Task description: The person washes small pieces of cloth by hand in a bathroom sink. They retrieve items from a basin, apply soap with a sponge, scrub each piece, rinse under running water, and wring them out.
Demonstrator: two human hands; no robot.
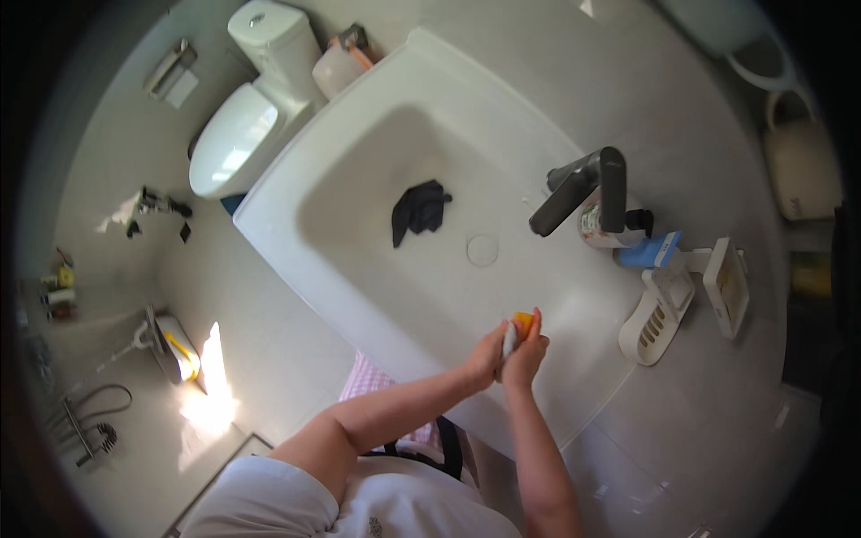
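Over the near right part of the white washbasin, my two hands meet. My left hand grips a pale grey piece, apparently cloth, that shows between the palms. In my right hand is an orange bar, which looks like soap; its top pokes out past the fingers against the cloth. A crumpled black cloth lies on the basin floor, left of the round drain cover. Beyond my hands stands the dark faucet, its spout over the basin.
Along the right rim are a pump bottle, a blue tube, a slotted white soap holder and a white dish. A toilet and a pinkish container stand beyond the basin's left edge.
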